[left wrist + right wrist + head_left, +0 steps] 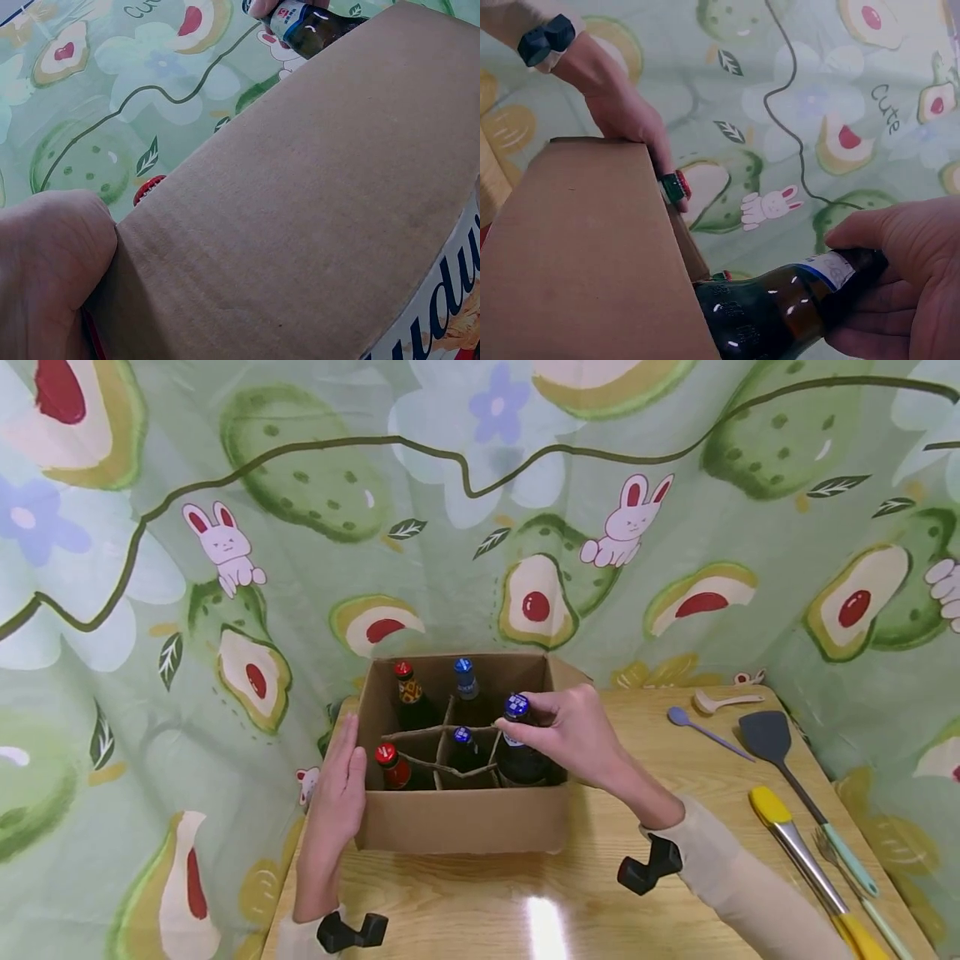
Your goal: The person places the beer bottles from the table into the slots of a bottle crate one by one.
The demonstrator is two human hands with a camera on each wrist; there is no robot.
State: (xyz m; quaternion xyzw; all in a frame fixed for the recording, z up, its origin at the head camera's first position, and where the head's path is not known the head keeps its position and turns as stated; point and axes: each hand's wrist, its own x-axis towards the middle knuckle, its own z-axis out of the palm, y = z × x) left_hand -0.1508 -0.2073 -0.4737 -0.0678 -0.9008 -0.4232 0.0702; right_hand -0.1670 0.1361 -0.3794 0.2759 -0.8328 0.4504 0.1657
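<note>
My right hand grips a dark glass bottle with a blue cap by its neck, over the front right compartment of a cardboard box. In the right wrist view the bottle's shoulder stands above the box rim, its lower part hidden inside. My left hand lies against the box's left side with straight fingers. Inside the box stand a red-capped bottle at back left, a blue-capped bottle at back middle, another red-capped bottle at front left and a lower blue-capped bottle at front middle.
Cardboard dividers split the box into compartments. On the wooden table to the right lie a blue spoon, a light spoon, a dark spatula, yellow-tipped tongs and a fork. A printed curtain hangs behind.
</note>
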